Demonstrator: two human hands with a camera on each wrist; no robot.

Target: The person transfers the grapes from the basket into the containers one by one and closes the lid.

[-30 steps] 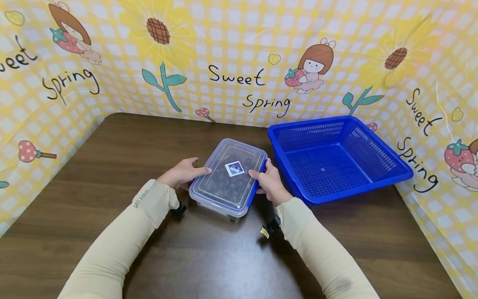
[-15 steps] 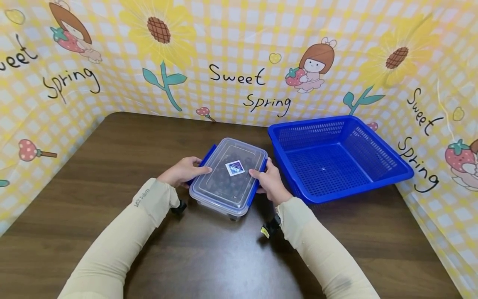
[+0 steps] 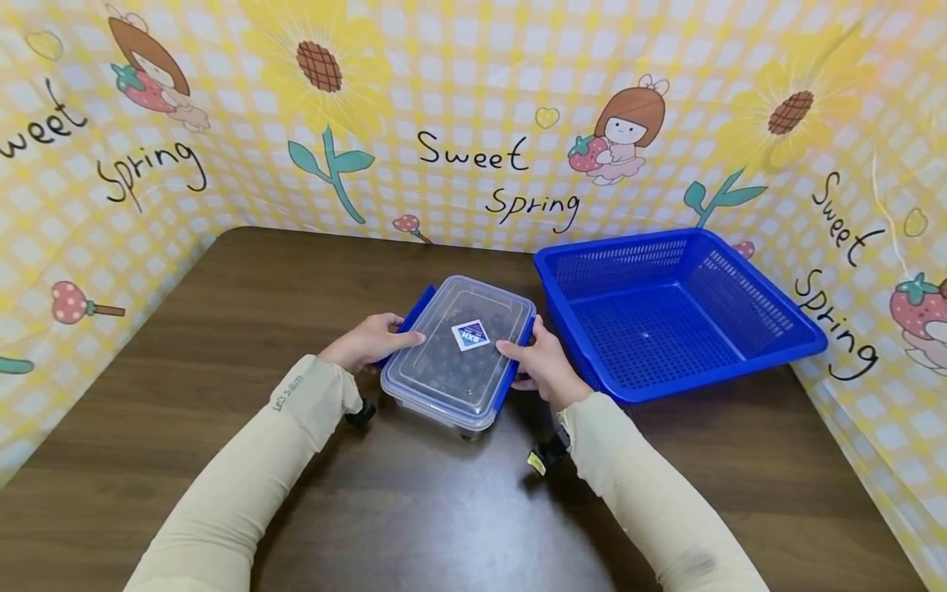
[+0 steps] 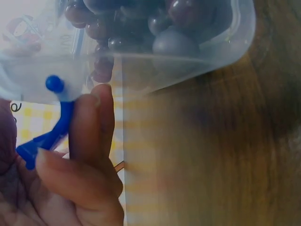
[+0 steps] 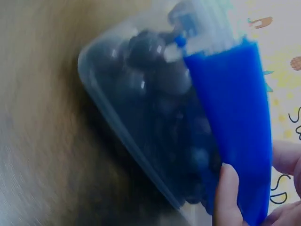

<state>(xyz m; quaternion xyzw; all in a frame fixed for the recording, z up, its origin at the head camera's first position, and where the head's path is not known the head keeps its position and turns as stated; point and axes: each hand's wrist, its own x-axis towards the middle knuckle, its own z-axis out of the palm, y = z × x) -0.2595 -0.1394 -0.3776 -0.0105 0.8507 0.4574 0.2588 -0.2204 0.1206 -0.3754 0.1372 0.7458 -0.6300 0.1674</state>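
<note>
A clear food container (image 3: 436, 374) with a see-through lid and a square label (image 3: 470, 335) sits at the table's middle, slightly turned. Dark round fruit like grapes (image 4: 176, 44) shows through its walls. My left hand (image 3: 364, 341) grips its left side, thumb on the lid, fingers curled at the left blue clip (image 4: 65, 123). That clip stands out from the wall. On the right side, my right hand (image 3: 547, 362) holds the edge, thumb on the lid and fingers at the right blue clip (image 5: 237, 113). Whether the right clip is fastened I cannot tell.
A blue perforated plastic basket (image 3: 710, 380) stands right of the container, close to the right hand. Brown wooden table (image 3: 222, 304) lies underneath. A yellow checked cloth (image 3: 473, 99) hangs behind and along both sides.
The left blue clip has swung outward from the container's side under the left hand's fingers. Both hands have kept their places; the head view has shifted slightly.
</note>
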